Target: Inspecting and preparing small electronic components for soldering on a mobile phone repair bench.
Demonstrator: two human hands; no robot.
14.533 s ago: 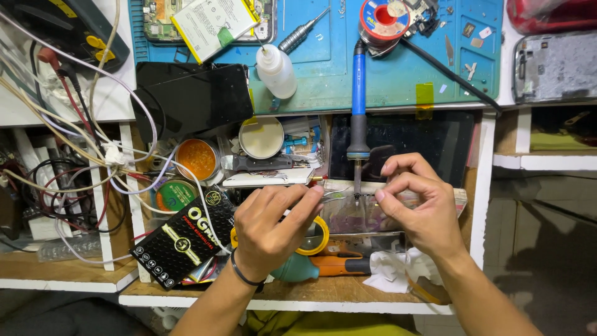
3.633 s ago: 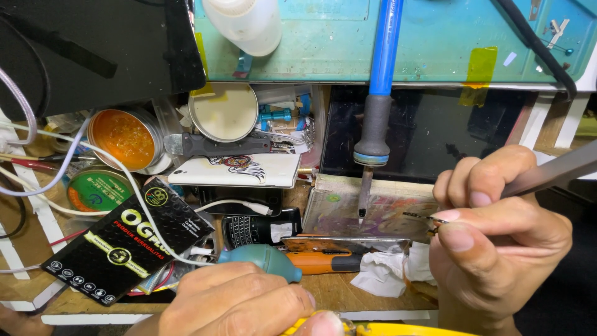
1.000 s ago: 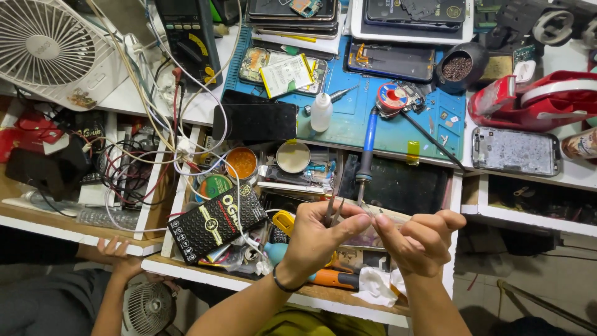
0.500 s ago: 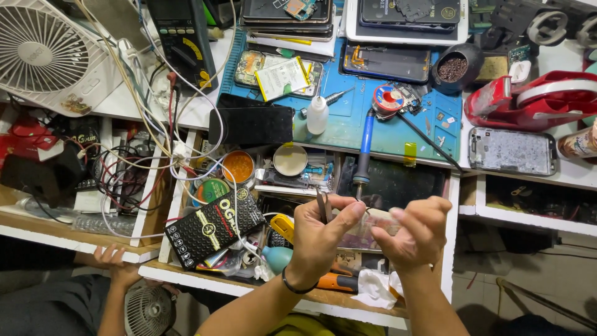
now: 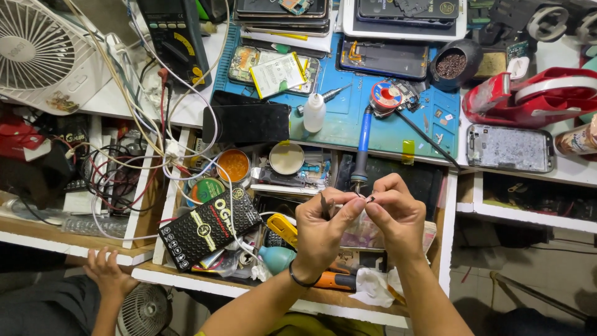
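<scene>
Left hand [image 5: 323, 227] pinches dark tweezers [image 5: 324, 205], right hand [image 5: 398, 211] fingers closed on a tiny dark part [image 5: 369, 200], both over the open drawer [image 5: 444, 242] below the blue soldering iron [image 5: 362, 149].

Single head-worn view, looking steeply down from above. Mid distance; cluttered workbench [image 5: 348, 134] fills frame. No second view.

black patterned packet [image 5: 208, 227] beside orange tin [image 5: 234, 165]
</scene>
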